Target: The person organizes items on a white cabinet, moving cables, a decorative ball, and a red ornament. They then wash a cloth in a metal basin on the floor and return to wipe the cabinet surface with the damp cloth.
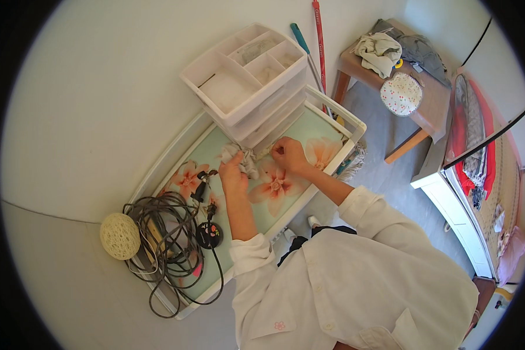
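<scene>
My left hand (234, 175) grips a crumpled whitish cloth (246, 164) over the flower-patterned top of a white-rimmed table (288, 212). To its right, my right hand (288, 153) has its fingers curled near the base of a white plastic drawer organizer (256, 111); a small pale item lies by the fingertips, and whether they pinch it is unclear. The organizer's open top compartments hold a thin dark stick and small items. Left of my left hand lie black-handled small items (200, 188) and a round black case (209, 235).
A tangle of dark cable (168, 245) and a woven cream ball (120, 236) occupy the table's left end. Red (320, 48) and teal-handled (300, 38) poles lean behind the right end. A wooden stool (435, 103) bears clothes; a bed (485, 210) stands far right.
</scene>
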A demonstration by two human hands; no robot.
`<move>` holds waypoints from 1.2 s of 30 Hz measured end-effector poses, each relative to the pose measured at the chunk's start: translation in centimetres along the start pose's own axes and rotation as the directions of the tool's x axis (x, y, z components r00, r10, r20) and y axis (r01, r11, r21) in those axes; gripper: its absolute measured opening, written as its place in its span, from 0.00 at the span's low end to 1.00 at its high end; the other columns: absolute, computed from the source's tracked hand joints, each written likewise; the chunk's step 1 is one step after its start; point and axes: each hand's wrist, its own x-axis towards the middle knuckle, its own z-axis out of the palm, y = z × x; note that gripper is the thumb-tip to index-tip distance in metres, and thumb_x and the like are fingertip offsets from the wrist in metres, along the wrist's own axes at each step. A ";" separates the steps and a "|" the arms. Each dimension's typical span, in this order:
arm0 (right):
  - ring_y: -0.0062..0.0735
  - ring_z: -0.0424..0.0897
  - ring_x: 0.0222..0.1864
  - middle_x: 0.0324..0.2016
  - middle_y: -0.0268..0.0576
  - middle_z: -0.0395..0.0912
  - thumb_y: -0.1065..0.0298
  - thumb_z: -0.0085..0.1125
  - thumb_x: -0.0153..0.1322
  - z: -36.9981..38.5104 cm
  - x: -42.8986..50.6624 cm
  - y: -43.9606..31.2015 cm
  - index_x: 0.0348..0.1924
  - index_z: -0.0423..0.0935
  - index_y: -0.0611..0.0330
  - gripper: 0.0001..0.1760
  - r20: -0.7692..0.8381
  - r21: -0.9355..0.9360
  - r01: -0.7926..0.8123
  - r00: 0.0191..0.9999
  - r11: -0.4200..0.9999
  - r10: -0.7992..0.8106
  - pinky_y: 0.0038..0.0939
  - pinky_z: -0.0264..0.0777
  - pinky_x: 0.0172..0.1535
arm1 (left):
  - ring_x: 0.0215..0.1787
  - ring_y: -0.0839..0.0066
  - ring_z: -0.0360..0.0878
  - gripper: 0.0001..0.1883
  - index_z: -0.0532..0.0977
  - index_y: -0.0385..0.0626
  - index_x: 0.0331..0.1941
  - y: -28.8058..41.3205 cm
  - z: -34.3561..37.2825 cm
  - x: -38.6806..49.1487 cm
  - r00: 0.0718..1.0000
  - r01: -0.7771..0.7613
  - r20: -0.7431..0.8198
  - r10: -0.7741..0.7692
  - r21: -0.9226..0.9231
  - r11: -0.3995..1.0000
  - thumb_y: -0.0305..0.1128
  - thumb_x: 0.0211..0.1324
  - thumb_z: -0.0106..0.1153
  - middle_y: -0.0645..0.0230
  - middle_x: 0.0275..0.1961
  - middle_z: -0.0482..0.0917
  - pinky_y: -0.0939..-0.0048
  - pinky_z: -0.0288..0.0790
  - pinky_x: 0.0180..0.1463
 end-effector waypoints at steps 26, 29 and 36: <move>0.50 0.78 0.37 0.28 0.50 0.75 0.70 0.59 0.61 -2.0 -5.0 -2.8 0.29 0.76 0.64 0.07 0.300 -0.129 0.079 0.953 0.989 -0.037 0.40 0.73 0.41 | 0.52 0.55 0.76 0.45 0.69 0.22 0.51 0.0 3.9 -0.1 0.768 -0.313 0.119 0.630 0.927 0.206 0.47 0.36 0.78 0.44 0.50 0.77 0.62 0.69 0.56; 0.49 0.77 0.35 0.29 0.51 0.75 0.72 0.57 0.62 -3.9 -6.2 -2.5 0.29 0.76 0.64 0.05 0.073 -0.103 0.164 0.985 0.981 -0.157 0.40 0.72 0.40 | 0.51 0.56 0.77 0.42 0.69 0.22 0.51 1.3 4.5 -0.8 0.793 -0.312 0.054 0.607 0.892 0.328 0.45 0.37 0.77 0.45 0.49 0.77 0.63 0.69 0.56; 0.51 0.77 0.33 0.31 0.49 0.74 0.72 0.58 0.64 -9.6 -2.6 0.6 0.33 0.77 0.60 0.05 -0.284 -0.253 -0.046 0.958 0.966 -0.029 0.41 0.72 0.37 | 0.50 0.60 0.77 0.38 0.70 0.26 0.52 0.9 4.2 -1.1 0.826 -0.340 0.111 0.553 0.880 0.331 0.40 0.41 0.76 0.50 0.49 0.78 0.64 0.69 0.54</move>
